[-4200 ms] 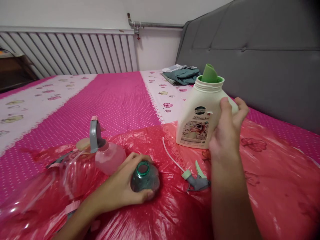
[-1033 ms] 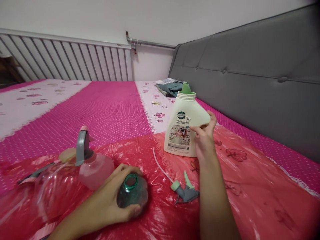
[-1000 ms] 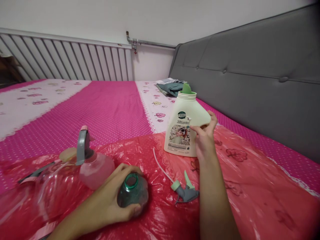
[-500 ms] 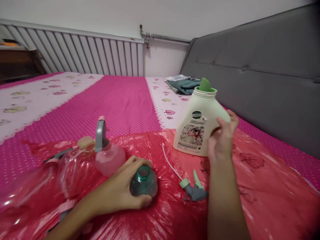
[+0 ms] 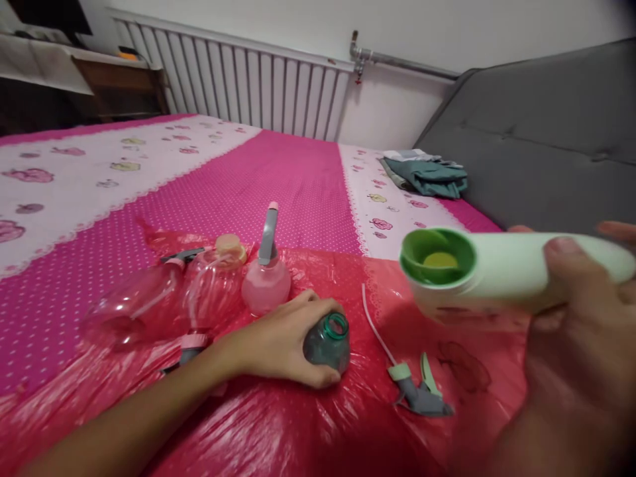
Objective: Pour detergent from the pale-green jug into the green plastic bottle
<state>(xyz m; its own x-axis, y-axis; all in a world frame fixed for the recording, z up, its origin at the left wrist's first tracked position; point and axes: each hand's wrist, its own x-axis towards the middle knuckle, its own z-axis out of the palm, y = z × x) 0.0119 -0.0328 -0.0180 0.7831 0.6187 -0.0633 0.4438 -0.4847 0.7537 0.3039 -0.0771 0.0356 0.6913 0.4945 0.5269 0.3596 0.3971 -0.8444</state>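
Note:
My left hand [image 5: 293,344] is wrapped round a green clear bottle [image 5: 325,348] whose open neck faces up and which stands on red plastic sheeting. At the right, my right hand [image 5: 576,338] grips a white detergent jug [image 5: 511,265] by its handle. The jug is tilted nearly level, its green spout pointing left towards me, and stays apart from the bottle. Between the hands lies a grey and green spray trigger [image 5: 420,394] with its thin tube stretched out on the sheet.
A round pink spray bottle [image 5: 265,285] stands left of my left hand. Clear spray bottles [image 5: 134,305] lie farther left on the red plastic sheet [image 5: 278,430]. Folded clothes [image 5: 427,173] rest near the grey headboard [image 5: 556,112]; a radiator [image 5: 238,79] lines the wall.
My right hand has raised the jug off the sheet, brought it closer and tipped it from upright to nearly level. My left hand keeps its hold on the bottle. The view has turned left.

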